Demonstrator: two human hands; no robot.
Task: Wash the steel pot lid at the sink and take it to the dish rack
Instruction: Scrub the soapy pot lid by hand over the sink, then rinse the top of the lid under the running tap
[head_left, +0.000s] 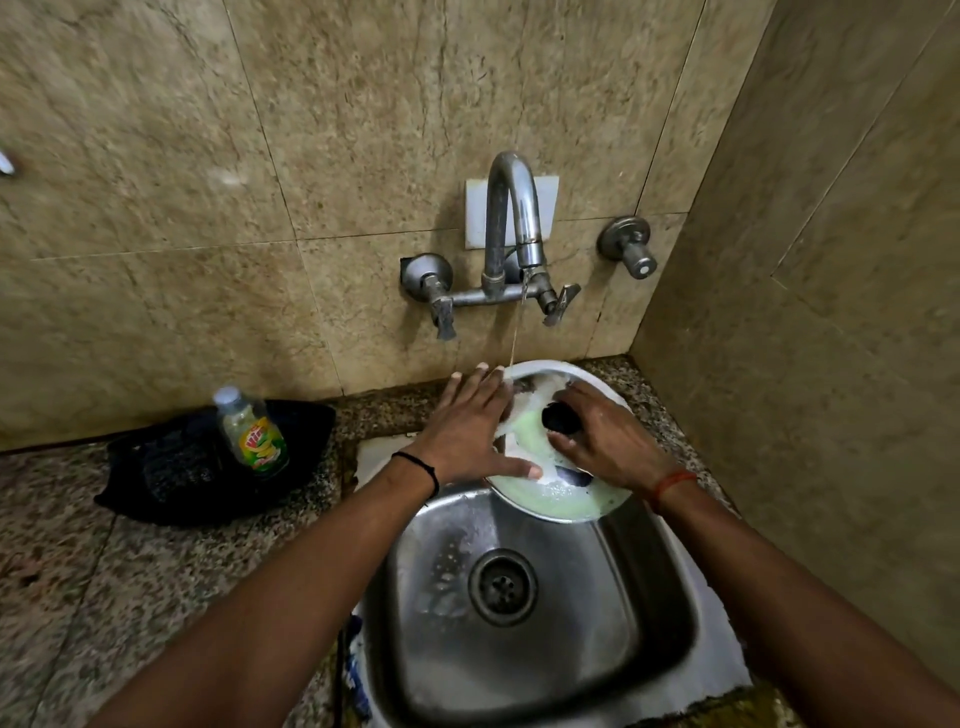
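The steel pot lid is tilted over the far edge of the steel sink, covered in greenish-white soap foam. Its black knob shows near the middle. My left hand lies spread on the lid's left rim, thumb on the soapy face, holding it. My right hand presses on the lid beside the knob; I cannot tell whether a scrubber is under it. A thin stream of water falls from the tap onto the lid's far edge.
A dish soap bottle stands in a black tray on the speckled stone counter, left of the sink. Tiled walls close in behind and on the right. The sink drain lies below the lid. No dish rack is in view.
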